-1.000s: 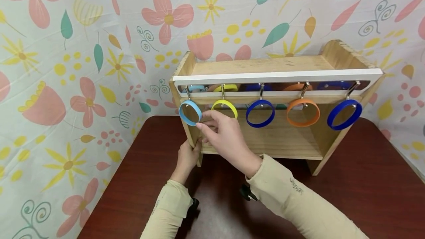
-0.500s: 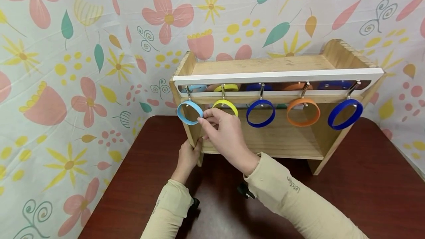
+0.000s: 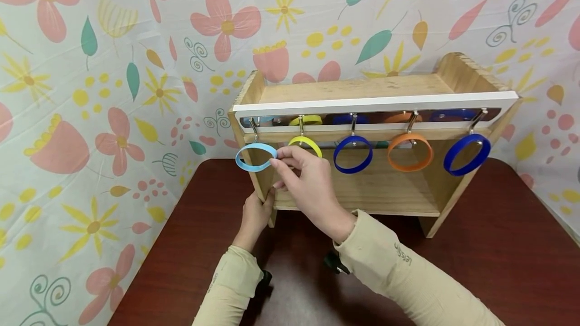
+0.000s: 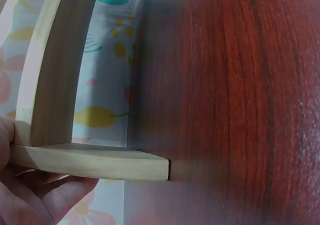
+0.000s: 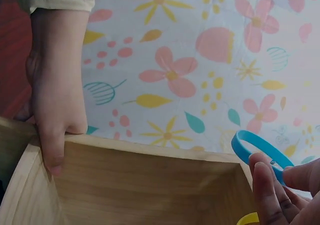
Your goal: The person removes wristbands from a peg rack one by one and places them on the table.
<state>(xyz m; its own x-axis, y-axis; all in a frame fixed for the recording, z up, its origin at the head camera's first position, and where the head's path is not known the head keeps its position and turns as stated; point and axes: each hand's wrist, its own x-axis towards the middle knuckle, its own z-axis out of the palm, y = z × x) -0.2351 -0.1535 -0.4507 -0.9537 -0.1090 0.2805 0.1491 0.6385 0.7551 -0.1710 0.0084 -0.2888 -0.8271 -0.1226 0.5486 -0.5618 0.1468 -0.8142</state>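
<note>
My right hand (image 3: 310,177) pinches the right edge of a light blue ring (image 3: 242,164) between thumb and fingers. The ring lies tilted nearly flat, its far edge close below the leftmost metal hook (image 3: 255,132). In the right wrist view the same blue ring (image 5: 245,147) stands out from the fingertips, with a small metal tip showing inside it. My left hand (image 3: 255,213) grips the left side panel of a small wooden shelf (image 3: 380,190); in the left wrist view its fingers (image 4: 70,195) curl under the board edge. A yellow ring (image 3: 304,139) hangs behind the right hand, partly hidden.
Along the shelf's white-edged rail (image 3: 380,100), a dark blue ring (image 3: 353,139), an orange ring (image 3: 410,168) and another dark blue ring (image 3: 457,171) hang from hooks. The shelf stands on a reddish-brown table (image 3: 172,255) against a flowered cloth (image 3: 149,54).
My right hand has tilted the light blue ring from hanging upright to nearly flat, its outer edge swinging slightly left and toward me. The left hand keeps its grip on the panel.
</note>
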